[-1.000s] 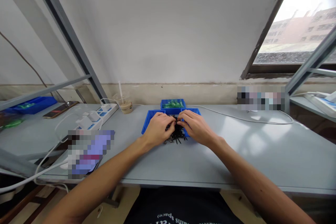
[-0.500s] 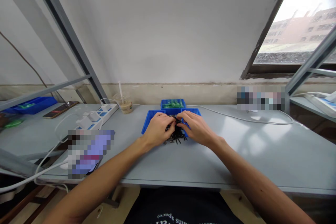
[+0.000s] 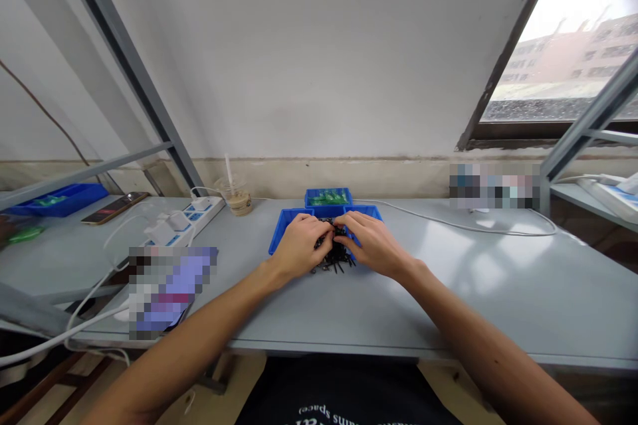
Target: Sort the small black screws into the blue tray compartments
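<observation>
My left hand (image 3: pixel 299 244) and my right hand (image 3: pixel 369 240) meet over a heap of small black parts (image 3: pixel 335 258) on the grey table (image 3: pixel 448 279). Both hands have curled fingers pinching at the top of the heap, fingertips almost touching; what each pinches is too small to name. Behind the hands stand three blue trays: one at the left (image 3: pixel 282 226), one at the right (image 3: pixel 369 211), and one at the back (image 3: pixel 327 197) holding green pieces.
A plastic cup with a straw (image 3: pixel 235 197) and a white power strip (image 3: pixel 197 210) with plugs and cables lie left of the trays. A phone (image 3: pixel 113 206) and another blue tray (image 3: pixel 60 198) sit far left. A white cable (image 3: pixel 463 224) runs right. Metal frame posts flank the table.
The right hand has slid slightly left, nearer the left hand, over the heap. The fingers shift a little; nothing else has moved.
</observation>
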A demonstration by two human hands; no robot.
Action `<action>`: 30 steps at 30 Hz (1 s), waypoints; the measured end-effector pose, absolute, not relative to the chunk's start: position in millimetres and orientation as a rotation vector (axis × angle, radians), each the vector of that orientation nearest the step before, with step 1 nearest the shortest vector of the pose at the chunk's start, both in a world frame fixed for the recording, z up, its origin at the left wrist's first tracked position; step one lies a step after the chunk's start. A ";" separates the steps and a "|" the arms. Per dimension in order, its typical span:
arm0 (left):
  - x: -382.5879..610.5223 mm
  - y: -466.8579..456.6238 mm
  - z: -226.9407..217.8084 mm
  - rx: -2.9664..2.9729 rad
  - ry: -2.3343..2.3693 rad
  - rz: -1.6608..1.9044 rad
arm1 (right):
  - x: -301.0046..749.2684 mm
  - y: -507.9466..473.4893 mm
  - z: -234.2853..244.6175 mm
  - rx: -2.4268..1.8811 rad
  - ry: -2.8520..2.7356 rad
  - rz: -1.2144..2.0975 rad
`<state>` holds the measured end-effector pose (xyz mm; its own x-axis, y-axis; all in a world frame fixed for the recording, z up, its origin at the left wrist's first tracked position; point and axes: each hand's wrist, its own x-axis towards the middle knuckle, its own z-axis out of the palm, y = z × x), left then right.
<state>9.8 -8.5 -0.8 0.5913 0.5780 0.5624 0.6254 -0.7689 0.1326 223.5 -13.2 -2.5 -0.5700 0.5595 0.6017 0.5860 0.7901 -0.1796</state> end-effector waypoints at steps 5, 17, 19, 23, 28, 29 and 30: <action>9.5 -8.3 -0.8 -2.747 -1.027 -0.928 | 223.2 -11.4 -3.9 -0.839 -2.308 -0.048; 9.7 -7.8 -1.7 -2.754 -1.011 -0.936 | 222.5 -10.2 -3.9 -0.857 -2.332 -0.088; 9.9 -8.0 -1.6 -2.755 -1.012 -0.928 | 222.8 -10.4 -3.6 -0.858 -2.338 -0.088; 10.0 -8.4 -1.1 -2.761 -1.016 -0.919 | 223.4 -10.7 -3.3 -0.853 -2.331 -0.084; 9.5 -8.5 -0.9 -2.762 -1.004 -0.911 | 223.1 -11.1 -3.3 -0.837 -2.321 -0.057; 9.4 -8.6 -0.8 -2.764 -1.004 -0.910 | 222.8 -11.1 -3.1 -0.841 -2.317 -0.054; 9.4 -8.8 -0.6 -2.767 -1.003 -0.909 | 222.5 -11.1 -2.9 -0.848 -2.314 -0.053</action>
<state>9.4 -8.8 -0.6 0.6141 0.5661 0.5499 0.6024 -0.7864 0.1368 222.5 -11.1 -2.9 -0.5695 0.5613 0.6005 0.5881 0.7886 -0.1794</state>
